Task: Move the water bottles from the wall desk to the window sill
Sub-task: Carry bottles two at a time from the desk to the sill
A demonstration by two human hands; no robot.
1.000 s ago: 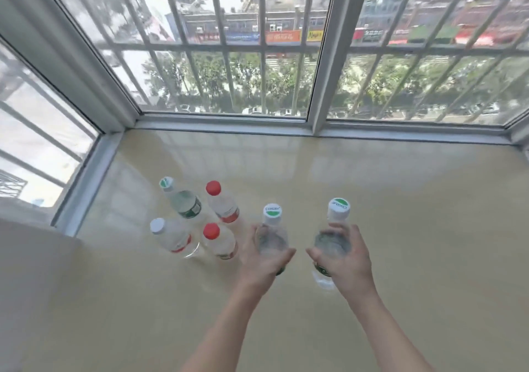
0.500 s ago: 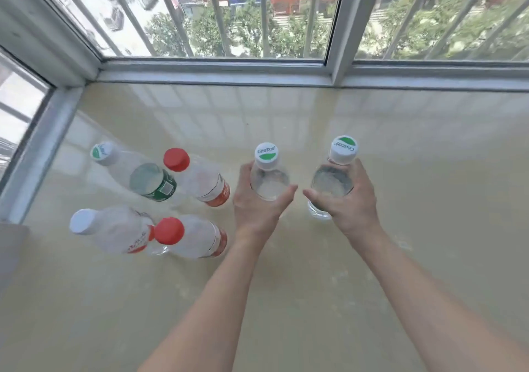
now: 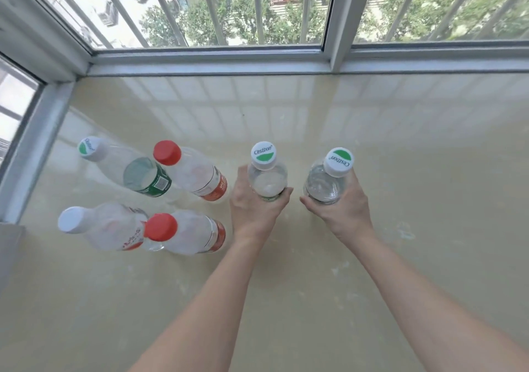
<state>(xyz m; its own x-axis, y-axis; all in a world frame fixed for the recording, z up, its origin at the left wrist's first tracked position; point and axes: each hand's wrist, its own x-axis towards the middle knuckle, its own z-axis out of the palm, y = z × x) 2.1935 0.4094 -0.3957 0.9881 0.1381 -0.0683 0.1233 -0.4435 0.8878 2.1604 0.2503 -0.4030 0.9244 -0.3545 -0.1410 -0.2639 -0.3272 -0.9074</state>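
My left hand (image 3: 252, 211) grips a clear water bottle with a white-and-green cap (image 3: 264, 168), held upright over the beige window sill (image 3: 286, 285). My right hand (image 3: 340, 208) grips a second bottle of the same kind (image 3: 329, 176) just to the right. To the left stand several more bottles: a green-label bottle (image 3: 137, 171), a red-cap bottle (image 3: 191, 171), a white-cap bottle (image 3: 106, 228) and another red-cap bottle (image 3: 183, 232). Whether the two held bottles touch the sill is hidden by my hands.
The grey window frame (image 3: 206, 65) runs along the far edge of the sill and the left side frame (image 3: 37, 145) closes the corner. Bars and glass lie beyond. The glossy sill stretches wide to the right (image 3: 443, 171).
The view has come closer and tilted further down over the sill. Both hands still hold their bottles, which now sit a little lower beside the group.
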